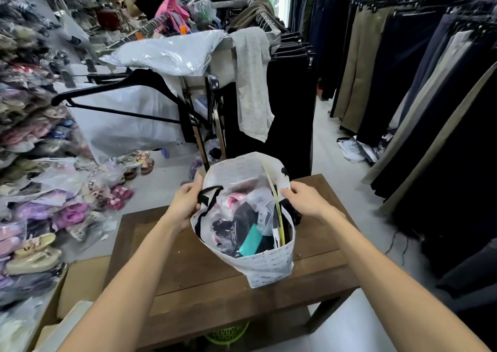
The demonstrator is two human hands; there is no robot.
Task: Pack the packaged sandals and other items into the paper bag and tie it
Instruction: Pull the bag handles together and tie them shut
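A white printed paper bag (266, 267) stands open on a dark wooden table (188, 268). Inside it lie plastic-wrapped items (242, 217): pink and black packaged pieces, a teal one, and a yellowish strip along the right wall. Black ribbon handles (208, 198) hang at both sides of the mouth. My left hand (185, 203) grips the bag's left rim by the ribbon. My right hand (304, 198) holds the right rim, spreading the mouth apart.
Piles of bagged sandals (67, 211) cover the shelves and floor at left. A clothes rack with a black hanger (121, 90) and plastic-wrapped garments stands behind the table. Trousers (403, 69) hang along the right. A cardboard box (78, 281) sits at the table's left. A person stands far back.
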